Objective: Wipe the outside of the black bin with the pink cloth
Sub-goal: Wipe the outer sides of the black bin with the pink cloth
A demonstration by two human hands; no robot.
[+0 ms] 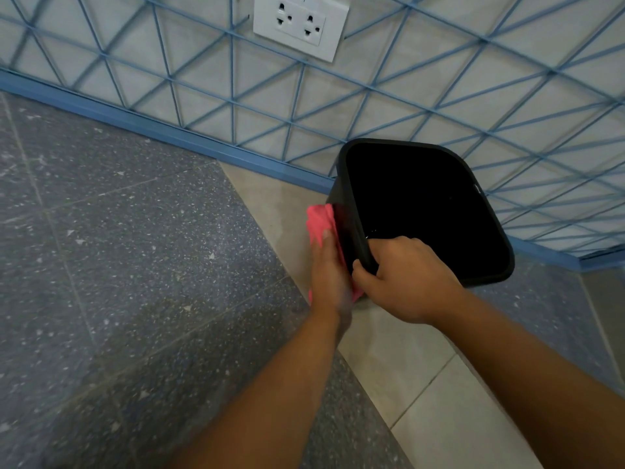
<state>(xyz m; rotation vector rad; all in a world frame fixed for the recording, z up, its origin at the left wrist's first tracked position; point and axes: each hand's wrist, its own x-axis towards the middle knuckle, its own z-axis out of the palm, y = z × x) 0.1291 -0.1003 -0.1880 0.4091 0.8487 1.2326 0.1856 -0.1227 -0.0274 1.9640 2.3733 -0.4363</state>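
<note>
The black bin [351, 198] stands on the floor close to the wall, its dark open top facing me. My right hand [406, 279] grips the near corner of its rim, fingers curled over the edge. My left hand [329, 282] lies flat on the pink cloth [319, 221] and presses it against the bin's left outer side. The cloth sticks out beyond my fingertips and below my palm. The lower part of that side is hidden by my hands.
A wall with a blue line pattern [439, 96] and a blue skirting [169, 133] runs behind the bin. A white double socket [299, 25] sits on the wall above. The floor is dark speckled tile [118, 248] on the left and beige tile [406, 367] under the bin.
</note>
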